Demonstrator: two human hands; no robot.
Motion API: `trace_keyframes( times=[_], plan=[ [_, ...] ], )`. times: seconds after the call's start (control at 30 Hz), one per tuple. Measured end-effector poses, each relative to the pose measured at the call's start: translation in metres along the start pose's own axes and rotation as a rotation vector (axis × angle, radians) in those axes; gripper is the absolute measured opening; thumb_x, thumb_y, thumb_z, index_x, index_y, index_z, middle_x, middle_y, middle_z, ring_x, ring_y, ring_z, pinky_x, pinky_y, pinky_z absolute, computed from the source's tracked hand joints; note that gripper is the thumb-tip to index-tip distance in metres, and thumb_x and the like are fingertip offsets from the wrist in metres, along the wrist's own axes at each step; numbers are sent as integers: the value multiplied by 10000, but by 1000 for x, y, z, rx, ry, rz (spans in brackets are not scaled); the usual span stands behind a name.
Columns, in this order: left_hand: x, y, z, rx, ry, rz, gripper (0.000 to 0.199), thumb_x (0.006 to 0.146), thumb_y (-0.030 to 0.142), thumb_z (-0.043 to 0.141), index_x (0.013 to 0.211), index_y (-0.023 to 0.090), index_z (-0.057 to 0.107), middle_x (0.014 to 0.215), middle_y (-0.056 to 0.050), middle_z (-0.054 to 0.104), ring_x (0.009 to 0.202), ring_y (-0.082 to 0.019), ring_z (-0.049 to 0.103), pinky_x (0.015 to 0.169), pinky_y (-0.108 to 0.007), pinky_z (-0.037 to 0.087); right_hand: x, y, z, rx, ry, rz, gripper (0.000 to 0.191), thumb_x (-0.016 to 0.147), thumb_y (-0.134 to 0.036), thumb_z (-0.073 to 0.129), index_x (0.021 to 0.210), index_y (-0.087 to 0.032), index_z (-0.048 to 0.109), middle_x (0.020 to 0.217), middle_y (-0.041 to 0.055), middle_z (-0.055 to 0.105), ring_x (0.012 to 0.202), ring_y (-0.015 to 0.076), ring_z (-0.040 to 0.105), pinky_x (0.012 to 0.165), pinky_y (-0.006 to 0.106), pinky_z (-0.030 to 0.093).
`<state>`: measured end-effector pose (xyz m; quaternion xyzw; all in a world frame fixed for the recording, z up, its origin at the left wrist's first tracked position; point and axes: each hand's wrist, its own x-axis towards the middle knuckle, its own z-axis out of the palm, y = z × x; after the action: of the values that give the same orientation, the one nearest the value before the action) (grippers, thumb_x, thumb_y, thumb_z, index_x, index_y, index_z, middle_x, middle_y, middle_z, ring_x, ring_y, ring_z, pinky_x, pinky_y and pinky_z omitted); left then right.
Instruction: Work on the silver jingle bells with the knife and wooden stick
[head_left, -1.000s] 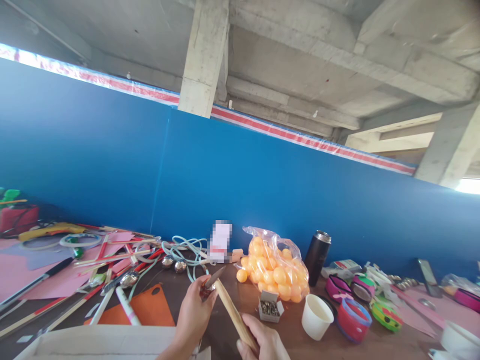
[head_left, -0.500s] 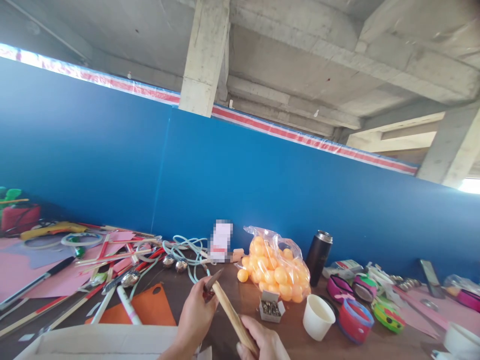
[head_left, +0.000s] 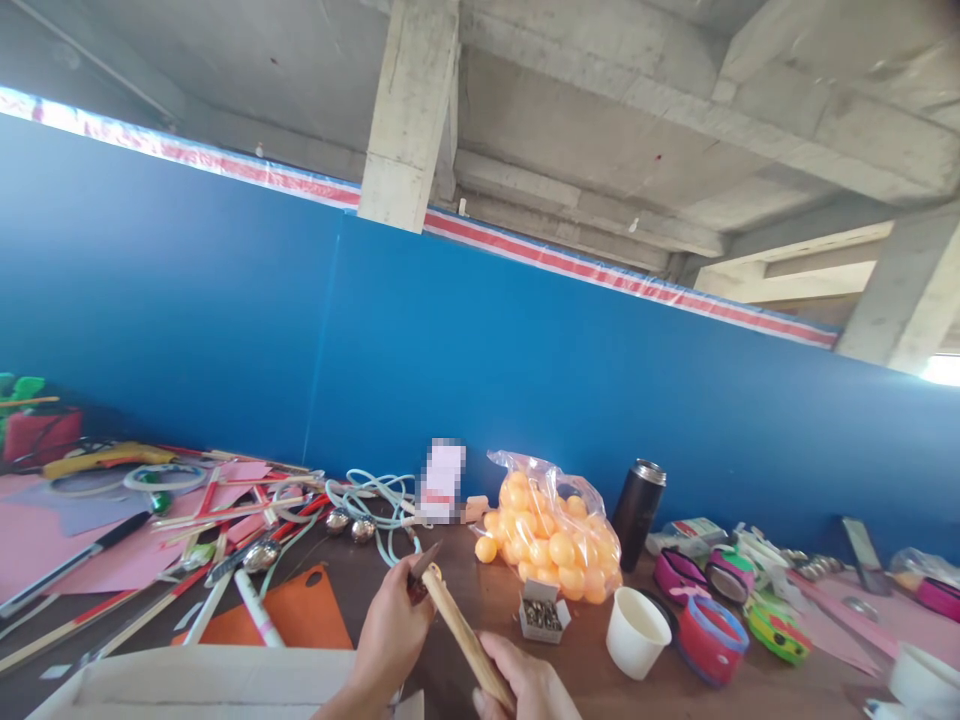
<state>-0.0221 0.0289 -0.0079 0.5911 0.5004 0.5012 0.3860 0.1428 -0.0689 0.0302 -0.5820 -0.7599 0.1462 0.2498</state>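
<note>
A hammer with a pale wooden handle (head_left: pixel 466 632) and a dark, pointed metal head (head_left: pixel 426 566) is held low in the middle of the view. My left hand (head_left: pixel 396 620) is closed around the head, whose tip sticks out past the fingers. Lower down, my right hand (head_left: pixel 529 680) wraps the handle, which slants from upper left to lower right. A small open box of metal pieces (head_left: pixel 543 614) stands just beyond my right hand. Behind it lies a clear bag of orange balls (head_left: pixel 551 540).
A white paper cup (head_left: pixel 637 634), a black bottle (head_left: pixel 639 515) and colourful wristbands (head_left: pixel 711 642) stand to the right. Sticks, pale cords (head_left: pixel 379 490) and an orange sheet (head_left: pixel 307 605) clutter the left. A blue wall (head_left: pixel 480 340) backs the table.
Almost nothing differs. The hammer's head end has tipped slightly downward and left, with both hands keeping their hold.
</note>
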Motion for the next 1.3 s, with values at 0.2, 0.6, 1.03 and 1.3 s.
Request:
trace_keyframes(
  times=[0.2, 0.6, 1.03, 1.3],
  plan=[
    [-4, 4, -2, 129, 36, 31, 373, 717, 313, 529, 1072, 202, 555, 1115, -76, 609, 1048, -220, 559, 890, -289, 377, -1, -3, -5, -26, -78, 25, 460, 629, -119, 486, 1060, -244, 586, 803, -4, 683, 689, 170, 629, 633, 186, 437],
    [-4, 1, -2, 161, 26, 25, 370, 729, 317, 531, 1082, 206, 545, 1116, -74, 615, 1048, -211, 564, 881, -283, 380, 0, -2, -6, -51, -111, 5, 435, 649, -129, 480, 1063, -219, 579, 828, 22, 681, 728, 199, 640, 651, 214, 454],
    [2, 2, -1, -56, 151, 6, 425, 682, 414, 568, 1025, 162, 576, 907, -65, 665, 793, -194, 631, 711, -283, 464, -2, 6, -5, 16, 50, -38, 419, 747, -206, 482, 1162, -176, 535, 894, 49, 685, 750, 184, 638, 669, 205, 460],
    [3, 4, -1, -78, 212, 9, 521, 621, 516, 602, 997, 156, 586, 862, -70, 656, 746, -191, 630, 688, -296, 470, -2, 7, -7, 3, 85, -4, 397, 749, -204, 487, 1141, -178, 546, 869, 45, 690, 739, 186, 641, 665, 205, 465]
  ],
)
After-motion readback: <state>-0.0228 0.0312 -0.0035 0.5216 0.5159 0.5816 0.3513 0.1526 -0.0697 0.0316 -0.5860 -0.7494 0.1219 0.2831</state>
